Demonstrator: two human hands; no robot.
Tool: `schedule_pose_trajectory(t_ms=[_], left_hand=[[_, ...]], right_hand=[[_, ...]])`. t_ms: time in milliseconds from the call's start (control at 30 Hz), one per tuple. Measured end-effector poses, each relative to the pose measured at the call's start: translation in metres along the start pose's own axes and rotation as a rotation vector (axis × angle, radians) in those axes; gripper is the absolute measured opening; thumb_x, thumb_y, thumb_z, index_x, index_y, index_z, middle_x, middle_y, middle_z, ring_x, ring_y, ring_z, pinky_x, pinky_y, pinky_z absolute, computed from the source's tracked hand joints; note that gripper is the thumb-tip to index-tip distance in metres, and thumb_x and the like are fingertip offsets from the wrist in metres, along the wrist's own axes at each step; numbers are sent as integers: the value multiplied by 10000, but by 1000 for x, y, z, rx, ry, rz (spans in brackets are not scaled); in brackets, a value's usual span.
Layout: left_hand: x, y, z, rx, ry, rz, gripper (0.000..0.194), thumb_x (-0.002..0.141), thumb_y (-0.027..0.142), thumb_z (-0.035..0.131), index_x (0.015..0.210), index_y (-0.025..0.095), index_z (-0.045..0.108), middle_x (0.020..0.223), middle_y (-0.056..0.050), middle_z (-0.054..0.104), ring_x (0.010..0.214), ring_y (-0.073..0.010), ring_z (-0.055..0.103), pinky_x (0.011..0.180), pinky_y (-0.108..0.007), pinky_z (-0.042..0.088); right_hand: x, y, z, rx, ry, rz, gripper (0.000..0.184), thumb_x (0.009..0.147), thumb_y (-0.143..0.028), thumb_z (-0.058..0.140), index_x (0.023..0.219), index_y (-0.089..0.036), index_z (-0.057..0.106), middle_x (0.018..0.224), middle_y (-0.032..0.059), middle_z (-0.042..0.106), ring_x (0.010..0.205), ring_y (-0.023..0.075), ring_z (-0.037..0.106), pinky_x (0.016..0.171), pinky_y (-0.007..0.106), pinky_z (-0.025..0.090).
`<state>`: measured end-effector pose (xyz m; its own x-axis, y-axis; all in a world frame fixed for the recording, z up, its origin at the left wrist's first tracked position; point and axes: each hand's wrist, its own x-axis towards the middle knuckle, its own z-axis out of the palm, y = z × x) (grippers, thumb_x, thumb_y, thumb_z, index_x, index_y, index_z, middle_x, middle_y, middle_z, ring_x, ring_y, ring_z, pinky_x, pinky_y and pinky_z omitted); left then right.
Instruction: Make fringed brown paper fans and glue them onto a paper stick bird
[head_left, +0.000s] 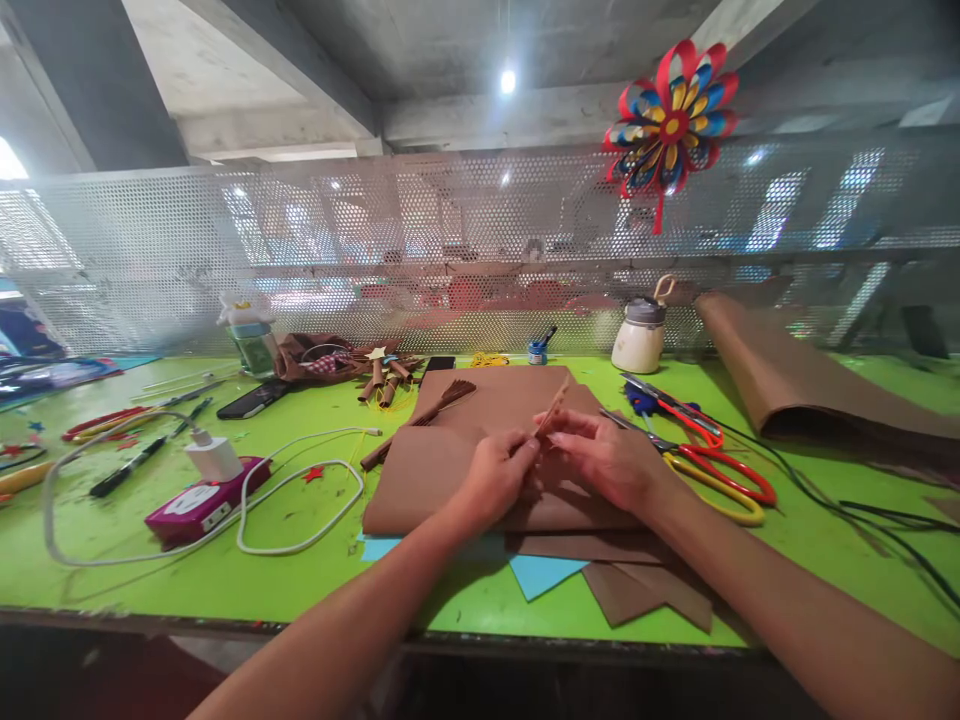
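Observation:
Above a stack of brown paper [427,480], my two hands meet at a thin brown paper strip [555,402] that stands up tilted between them. My left hand [496,472] is closed, thumb and fingers pinching the strip's lower part. The fingers of my right hand [600,455] pinch it from the other side. The strip's edge looks fringed or notched, though it is small and partly covered by fingers. A rolled brown paper piece with a fringed end [442,402] lies on the left of the stack.
Scissors with red and yellow handles [712,480] lie right of the stack. A white bottle [639,335] and blue jar [538,350] stand behind. At left are a purple power strip [206,505], white cable [300,548] and phone [253,398]. A large brown paper sheet [817,375] curls at right.

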<state>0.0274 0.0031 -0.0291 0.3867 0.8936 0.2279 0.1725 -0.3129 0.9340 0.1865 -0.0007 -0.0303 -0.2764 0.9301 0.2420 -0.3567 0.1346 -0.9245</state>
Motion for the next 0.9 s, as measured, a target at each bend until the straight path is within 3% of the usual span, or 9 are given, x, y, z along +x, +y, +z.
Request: schedule_pose_trajectory(t_ms=[67, 167, 367, 700, 900], left_hand=[[2, 1, -3, -291, -138, -106, 226, 801, 342, 458, 679, 156, 498, 499, -8, 516, 457, -120, 492, 476, -221, 337], [3, 1, -10, -552, -313, -176, 185, 778, 296, 490, 688, 138, 521, 475, -4, 480, 496, -135, 530, 472, -216, 338], [5, -1, -18, -719, -476, -267, 173, 763, 264, 500, 654, 131, 520, 446, 8, 411, 510, -150, 545, 484, -228, 351], [6, -5, -17, -778, -532, -254, 199, 806, 227, 459, 663, 107, 526, 474, -15, 455, 552, -171, 568, 539, -246, 370], [5, -3, -15, -749, -483, -290, 203, 810, 237, 446, 726, 88, 556, 578, -49, 526, 590, -162, 574, 539, -240, 387]], right_hand=[[0, -1, 1, -49, -16, -19, 187, 685, -254, 672, 855, -175, 671, 806, 28, 661, 731, 154, 596, 705, 314, 466], [0, -1, 3, -85, -18, -35, 158, 694, -267, 680, 820, -171, 670, 728, 9, 646, 683, 136, 584, 685, 295, 457], [-2, -1, 6, -74, -39, -46, 118, 706, -244, 683, 770, -151, 648, 716, 4, 624, 653, 114, 556, 658, 267, 435], [-3, -2, 8, -54, -51, -53, 118, 711, -249, 682, 734, -148, 625, 685, 0, 614, 626, 113, 564, 615, 264, 433], [0, 0, 5, -79, -34, -39, 138, 717, -272, 674, 743, -151, 613, 661, -10, 588, 597, 104, 536, 611, 262, 415]])
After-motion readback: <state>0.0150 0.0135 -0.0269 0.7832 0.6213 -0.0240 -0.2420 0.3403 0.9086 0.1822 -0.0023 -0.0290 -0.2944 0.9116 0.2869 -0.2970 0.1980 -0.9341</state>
